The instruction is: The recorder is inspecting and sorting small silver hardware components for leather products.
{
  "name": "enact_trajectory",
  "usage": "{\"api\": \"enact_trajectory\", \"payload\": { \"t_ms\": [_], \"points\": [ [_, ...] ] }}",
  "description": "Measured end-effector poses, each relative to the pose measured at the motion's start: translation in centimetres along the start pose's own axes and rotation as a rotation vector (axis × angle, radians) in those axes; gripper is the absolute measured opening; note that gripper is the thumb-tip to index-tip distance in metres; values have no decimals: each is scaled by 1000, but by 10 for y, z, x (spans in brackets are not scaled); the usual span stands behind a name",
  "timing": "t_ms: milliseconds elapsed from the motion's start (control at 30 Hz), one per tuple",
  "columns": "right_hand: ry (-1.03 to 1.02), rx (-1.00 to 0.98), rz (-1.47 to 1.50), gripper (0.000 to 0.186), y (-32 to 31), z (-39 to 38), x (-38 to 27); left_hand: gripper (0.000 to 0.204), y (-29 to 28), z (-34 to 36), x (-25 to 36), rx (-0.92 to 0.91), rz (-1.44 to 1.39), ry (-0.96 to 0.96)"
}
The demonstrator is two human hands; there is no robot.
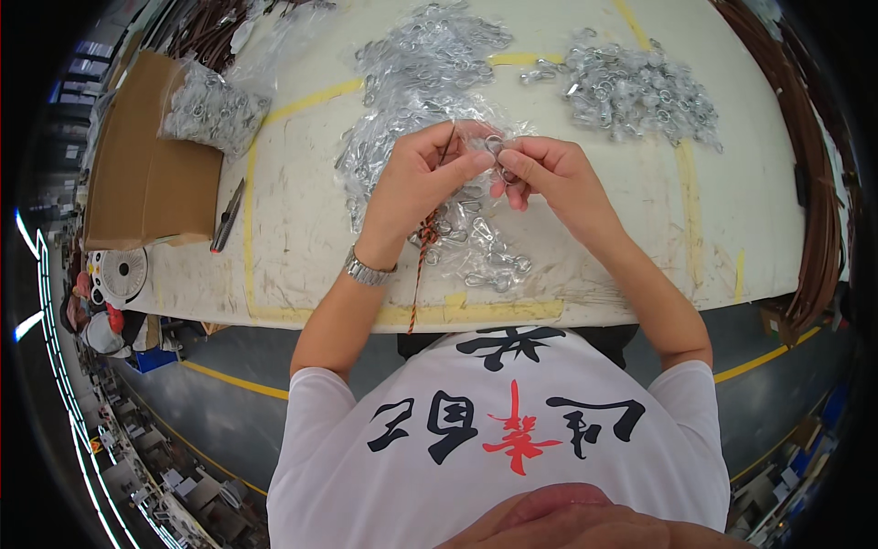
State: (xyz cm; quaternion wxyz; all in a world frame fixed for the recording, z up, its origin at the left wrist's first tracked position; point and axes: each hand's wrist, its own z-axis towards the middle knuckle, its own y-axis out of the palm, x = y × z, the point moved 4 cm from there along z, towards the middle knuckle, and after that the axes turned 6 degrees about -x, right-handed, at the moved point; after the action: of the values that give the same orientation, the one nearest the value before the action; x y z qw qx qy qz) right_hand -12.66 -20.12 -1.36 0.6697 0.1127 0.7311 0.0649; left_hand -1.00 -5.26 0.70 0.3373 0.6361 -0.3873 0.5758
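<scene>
Over the table, my two hands meet at a small metal clasp (495, 144) with a ring, partly covered by fingers and clear plastic. My left hand (416, 178) is closed, thumb and fingers pinching the clasp's left side. A thin dark stick or wire (447, 145) shows by its fingers; how it is held is unclear. From the right, my right hand (562, 174) pinches the same clasp between thumb and fingers. An orange-and-black twisted cord (419, 274) hangs below my left hand to the table edge. Several plastic-wrapped clasps (494, 258) lie just under my hands.
A large heap of wrapped clasps (402, 91) spreads behind my hands, with another pile (640, 91) at the far right. On the left are a cardboard box (151, 174), a filled plastic bag (215, 110), a utility knife (229, 216) and a small fan (121, 274). Brown strips (809, 137) line the right edge.
</scene>
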Motion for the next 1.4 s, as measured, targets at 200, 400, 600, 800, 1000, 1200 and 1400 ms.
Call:
{"api": "enact_trajectory", "payload": {
  "t_ms": [200, 400, 600, 800, 1000, 1200, 1400],
  "points": [
    [43, -67, -43, 29, 8, 0, 4, 12, -4, -1, -7, 184, -13, 17],
    [86, -58, 27, 30, 5, 2, 13, 13, -5, -2, -1, 213, 124, 53],
    [105, -86, 9, 28, 11, 3, 14, 16, -7, -3, 0, 246, 199, 53],
    [111, -101, 148, 25, 8, 2, 12, 22, -21, 2, -18, 106, -337, -89],
    [112, -159, 376, 26, 2, 3, 13, 26, -7, 5, -7, -121, -537, -74],
    [132, -136, 74, 27, 3, 2, 15, 16, 1, 1, 0, -2, -26, 29],
    [49, -101, -308, 25, 12, -4, -3, 9, 4, -2, -7, 146, 168, 77]
  ]
}}
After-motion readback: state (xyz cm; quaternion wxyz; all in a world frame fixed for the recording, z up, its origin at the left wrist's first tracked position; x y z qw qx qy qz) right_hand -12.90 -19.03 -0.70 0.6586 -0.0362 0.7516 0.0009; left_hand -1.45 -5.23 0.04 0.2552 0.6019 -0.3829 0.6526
